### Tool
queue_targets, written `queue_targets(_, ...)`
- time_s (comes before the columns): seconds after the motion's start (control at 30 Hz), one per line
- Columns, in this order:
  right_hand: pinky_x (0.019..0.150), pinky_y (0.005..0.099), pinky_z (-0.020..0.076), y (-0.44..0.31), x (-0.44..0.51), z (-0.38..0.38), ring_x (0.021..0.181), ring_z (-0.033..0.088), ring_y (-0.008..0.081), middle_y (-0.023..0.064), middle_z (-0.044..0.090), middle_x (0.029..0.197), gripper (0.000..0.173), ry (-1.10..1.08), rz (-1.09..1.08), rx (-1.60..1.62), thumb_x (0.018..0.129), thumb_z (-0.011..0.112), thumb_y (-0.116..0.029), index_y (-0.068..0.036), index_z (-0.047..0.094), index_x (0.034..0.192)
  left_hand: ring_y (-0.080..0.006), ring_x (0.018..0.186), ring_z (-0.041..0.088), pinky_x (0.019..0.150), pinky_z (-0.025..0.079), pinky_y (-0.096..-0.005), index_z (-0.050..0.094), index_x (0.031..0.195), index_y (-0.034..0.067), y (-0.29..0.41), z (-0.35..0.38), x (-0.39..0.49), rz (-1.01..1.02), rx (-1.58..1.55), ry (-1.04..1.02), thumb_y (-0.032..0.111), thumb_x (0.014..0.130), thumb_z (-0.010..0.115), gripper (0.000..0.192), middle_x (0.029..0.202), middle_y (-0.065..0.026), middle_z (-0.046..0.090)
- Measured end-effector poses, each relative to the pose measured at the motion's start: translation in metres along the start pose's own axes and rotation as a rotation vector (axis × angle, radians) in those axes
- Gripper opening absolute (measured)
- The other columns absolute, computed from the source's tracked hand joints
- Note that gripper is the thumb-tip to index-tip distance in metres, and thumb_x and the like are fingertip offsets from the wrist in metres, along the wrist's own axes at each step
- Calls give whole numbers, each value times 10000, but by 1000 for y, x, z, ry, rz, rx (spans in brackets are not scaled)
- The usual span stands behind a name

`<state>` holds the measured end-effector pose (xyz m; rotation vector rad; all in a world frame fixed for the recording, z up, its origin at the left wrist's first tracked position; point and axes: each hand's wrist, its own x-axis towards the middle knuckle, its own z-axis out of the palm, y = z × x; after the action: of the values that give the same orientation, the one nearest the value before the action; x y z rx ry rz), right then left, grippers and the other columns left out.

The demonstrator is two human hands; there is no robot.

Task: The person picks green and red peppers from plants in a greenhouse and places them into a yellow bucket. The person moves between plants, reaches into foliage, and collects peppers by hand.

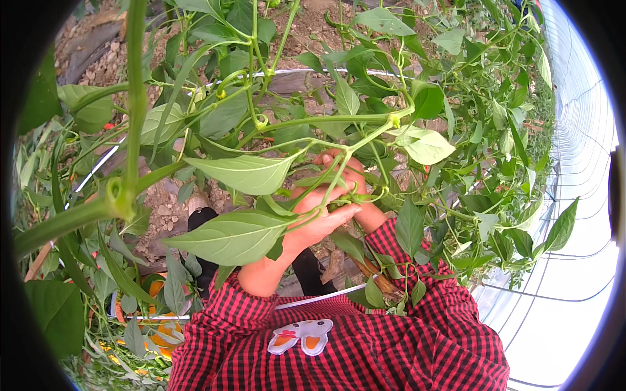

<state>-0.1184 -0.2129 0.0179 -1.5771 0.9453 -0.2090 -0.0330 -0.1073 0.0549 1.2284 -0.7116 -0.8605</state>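
Observation:
My left hand point(313, 212) is bent around thin green parts of a pepper plant point(352, 146), its thumb and forefinger close together on them. Beside and slightly beyond it, my right hand point(353, 176) is among the same shoots with its fingers curled. Leaves and the left hand partly cover it, so I cannot tell what it holds. A slim curved green piece point(374, 197), stalk or pepper, passes by the right wrist. Broad pepper leaves point(234, 237) hang over the left hand and forearm. A forked green stem point(337, 119) crosses above both hands.
A thick stem point(132, 107) rises very near the camera at left. A white line point(105, 159) runs through the foliage. An orange container or bag point(159, 337) sits low at left, near several green peppers point(156, 362). Translucent plastic sheeting point(577, 195) borders the right; dry soil point(164, 212) shows below.

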Motion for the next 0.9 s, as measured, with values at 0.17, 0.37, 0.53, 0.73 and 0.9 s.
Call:
queue_targets(0.17,564,269,398,-2,-4,-7,651,502,105,23,564,741,208,-19,67,-225,910,531,-221,-24,596,919,-217,697,584,599,470,-328,653,893,42,5,-1,1,-58,74,-186,153,669,739,265,787,-99,593)
queue_targets(0.37,525,210,412,5,6,-17,648,524,89,42,619,839,198,30,216,81,913,535,-192,-9,585,969,-188,629,559,565,428,-309,626,787,10,26,-5,-3,-19,-268,-612,93,724,671,113,702,-76,563)
queue_targets(0.53,829,307,453,7,2,-28,930,569,182,88,611,994,203,-109,4,-91,898,512,-105,-21,590,1065,-137,696,534,638,422,-289,581,740,40,17,-17,-2,-284,-786,-495,157,796,617,135,727,-39,553)
queue_targets(0.73,896,321,425,-2,-28,-48,1012,541,175,60,593,1097,211,-103,271,143,909,528,-152,-40,593,1076,-110,710,501,667,413,-258,563,761,51,-32,-43,2,-698,-621,-81,127,767,648,113,744,-29,540)
queue_targets(0.9,939,312,390,-7,-35,-43,1037,522,166,69,582,1121,220,-166,206,88,889,508,-87,-40,583,1091,-125,778,551,704,439,-264,620,952,23,-42,-25,3,-601,16,-111,103,759,623,209,843,-49,590)
